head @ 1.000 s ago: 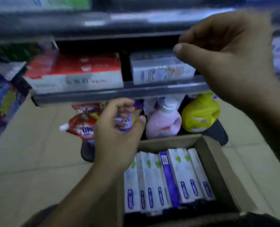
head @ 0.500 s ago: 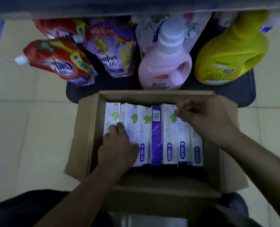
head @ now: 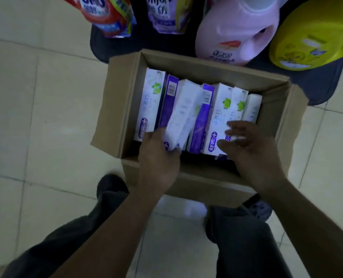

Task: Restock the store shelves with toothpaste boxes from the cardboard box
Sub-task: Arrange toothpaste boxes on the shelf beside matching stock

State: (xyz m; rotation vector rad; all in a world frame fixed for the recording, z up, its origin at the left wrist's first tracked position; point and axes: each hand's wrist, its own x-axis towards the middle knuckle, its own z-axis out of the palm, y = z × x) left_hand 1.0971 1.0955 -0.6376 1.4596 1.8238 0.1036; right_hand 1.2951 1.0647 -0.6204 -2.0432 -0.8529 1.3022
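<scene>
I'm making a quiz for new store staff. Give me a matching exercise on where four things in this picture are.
1 pink bottle
2 yellow bottle
3 red pouch
4 tilted toothpaste box

A top left corner
B gripped by the left hand
C top right corner
D right next to the purple pouch

Pairs: 1-D, 2-C, 3-A, 4-B

A shop: detergent bottles [head: 235,35] and refill pouches [head: 110,15] displayed above tiled floor [head: 36,109].
</scene>
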